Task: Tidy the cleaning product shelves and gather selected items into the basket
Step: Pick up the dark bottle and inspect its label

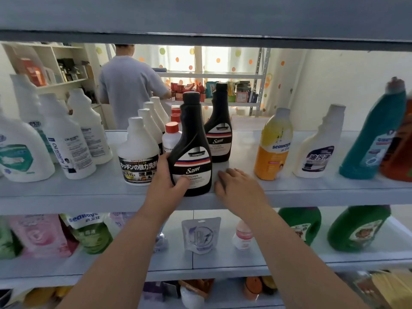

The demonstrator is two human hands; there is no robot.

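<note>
While L hand (166, 182) grips Sam bottle (192, 152) on pale-blue shelf (89, 194), R hand (239, 186) lies flat at its 3 o'clock; person (130, 85) behind, 11 o'clock.

Middle shelf (312, 192): pale grey board. Standing on it, left to right:
- white bottles (66, 139)
- a Japanese-labelled white bottle (138, 157), with a red-capped bottle (171, 139) behind it
- 2 black "Sam" bottles: the front black bottle (191, 157) at the shelf edge, the rear black bottle (219, 130) further back
- a yellow-orange bottle (274, 146)
- a dark-labelled white bottle (318, 146)
- a teal bottle (374, 137)

Lower shelf (223, 262): pouches (38, 235) at left, 2 green bottles (359, 228) at right.
</note>
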